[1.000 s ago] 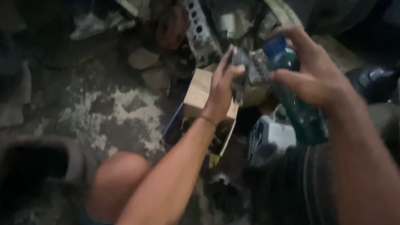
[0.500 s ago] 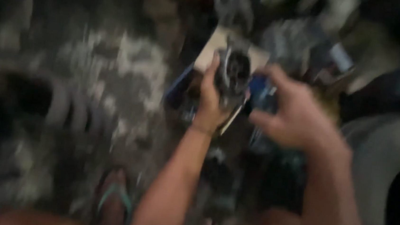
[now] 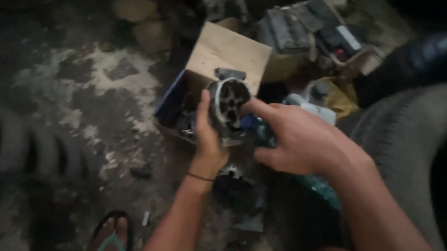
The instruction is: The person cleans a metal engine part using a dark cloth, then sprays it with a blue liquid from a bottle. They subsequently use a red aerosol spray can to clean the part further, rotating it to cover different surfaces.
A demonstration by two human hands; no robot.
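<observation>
Sandalled foot (image 3: 112, 238) rests on the stained floor (image 3: 77, 93). Left hand (image 3: 208, 135) is closed around the metal part (image 3: 227, 102), a round grey casting with several holes, held above the open box (image 3: 223, 62). Right hand (image 3: 299, 142) is half open, fingertips touching the part's right edge. Tyre (image 3: 419, 141) lies to the right. Clutter (image 3: 315, 34) lies beyond the box.
</observation>
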